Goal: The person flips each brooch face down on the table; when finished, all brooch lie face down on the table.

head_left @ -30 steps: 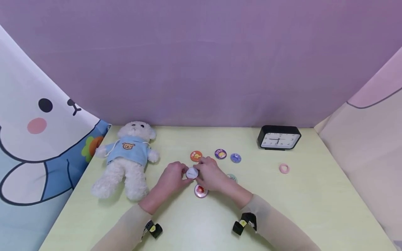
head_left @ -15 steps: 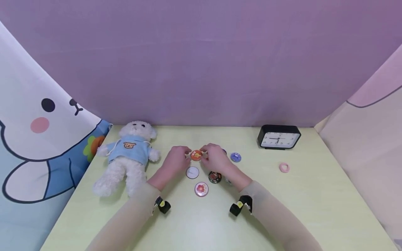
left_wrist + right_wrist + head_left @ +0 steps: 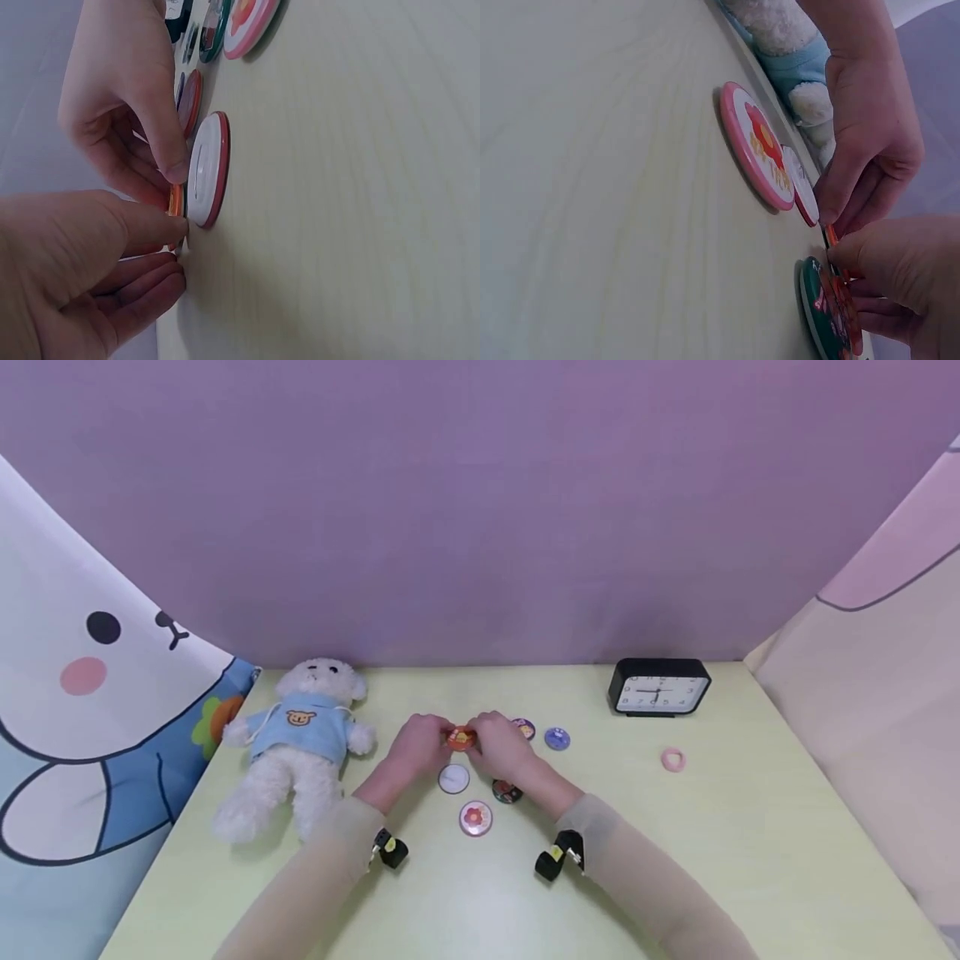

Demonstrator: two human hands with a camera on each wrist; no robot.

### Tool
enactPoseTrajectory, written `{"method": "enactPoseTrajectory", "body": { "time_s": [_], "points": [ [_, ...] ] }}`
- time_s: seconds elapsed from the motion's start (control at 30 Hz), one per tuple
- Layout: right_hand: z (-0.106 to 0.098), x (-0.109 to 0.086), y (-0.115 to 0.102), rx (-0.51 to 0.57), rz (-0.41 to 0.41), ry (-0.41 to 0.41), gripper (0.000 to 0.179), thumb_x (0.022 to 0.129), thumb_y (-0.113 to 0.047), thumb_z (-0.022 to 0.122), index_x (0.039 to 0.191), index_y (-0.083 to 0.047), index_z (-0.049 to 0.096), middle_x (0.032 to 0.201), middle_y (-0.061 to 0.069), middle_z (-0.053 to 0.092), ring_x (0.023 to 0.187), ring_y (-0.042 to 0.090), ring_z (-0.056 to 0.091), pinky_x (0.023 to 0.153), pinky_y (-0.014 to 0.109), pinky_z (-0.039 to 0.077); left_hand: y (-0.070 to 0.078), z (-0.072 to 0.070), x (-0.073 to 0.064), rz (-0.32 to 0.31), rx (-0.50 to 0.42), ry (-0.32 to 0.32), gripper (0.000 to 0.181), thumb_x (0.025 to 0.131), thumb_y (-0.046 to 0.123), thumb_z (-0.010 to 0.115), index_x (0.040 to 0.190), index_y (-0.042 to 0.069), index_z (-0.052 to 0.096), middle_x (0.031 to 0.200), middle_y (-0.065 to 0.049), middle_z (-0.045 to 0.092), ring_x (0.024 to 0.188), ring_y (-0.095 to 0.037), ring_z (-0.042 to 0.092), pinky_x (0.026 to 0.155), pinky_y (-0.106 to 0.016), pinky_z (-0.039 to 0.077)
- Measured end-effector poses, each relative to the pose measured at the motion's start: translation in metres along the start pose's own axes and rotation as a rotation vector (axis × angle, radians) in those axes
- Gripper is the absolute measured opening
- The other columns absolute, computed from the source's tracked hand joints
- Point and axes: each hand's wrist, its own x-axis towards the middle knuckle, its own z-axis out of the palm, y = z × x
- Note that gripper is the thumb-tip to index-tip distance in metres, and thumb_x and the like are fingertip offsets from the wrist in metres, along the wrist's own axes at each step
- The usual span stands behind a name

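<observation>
An orange button badge [image 3: 461,737] sits between my two hands, its edge slightly raised in the head view. My left hand [image 3: 418,750] pinches its left edge with thumb and fingers. From the other side my right hand [image 3: 507,748] grips the opposite edge. Just in front lies a badge [image 3: 208,171] turned over, showing its white back and pin. Nearer still is a pink-rimmed flower badge [image 3: 476,818]. Beneath my right wrist, a dark green badge [image 3: 506,791] is partly covered. A red-rimmed badge [image 3: 191,101] lies beside the right hand.
Purple [image 3: 523,728] and blue badges [image 3: 557,738] lie to the right. A black alarm clock [image 3: 660,687] stands at the back right, with a pink ring-shaped band [image 3: 673,759] before it. A plush toy [image 3: 303,727] in a blue top lies left.
Both hands left the badge with the white back, which now lies on the table. They moved away from the body to the orange badge and took hold of its edges.
</observation>
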Motion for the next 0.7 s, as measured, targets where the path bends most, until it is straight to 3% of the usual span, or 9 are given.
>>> {"method": "enactPoseTrajectory", "body": {
  "time_s": [0.3,0.7],
  "points": [
    [0.001,-0.0067,-0.0027,-0.063,0.012,0.004,0.025,0.095,-0.02,0.08,0.116,-0.007,0.079,0.098,0.006,0.077,0.088,0.018,0.068,0.079,0.032,0.062,-0.0027,0.0026,-0.0009,0.09,0.077,0.014,0.021,0.093,0.008,0.077,0.114,0.006,0.082,0.102,-0.012,0.082,0.091,-0.03,0.077,0.085,-0.044,0.065],
    [-0.0007,-0.0066,0.0012,-0.143,-0.064,0.011,0.022,0.096,-0.023,0.08,0.111,-0.008,0.081,0.094,0.004,0.077,0.085,0.018,0.068,0.078,0.031,0.062,-0.0004,0.0054,0.0011,0.128,0.134,0.026,0.011,0.095,0.012,0.078,0.103,0.009,0.084,0.082,-0.008,0.078,0.07,-0.022,0.066,0.069,-0.039,0.06]
  ]
}}
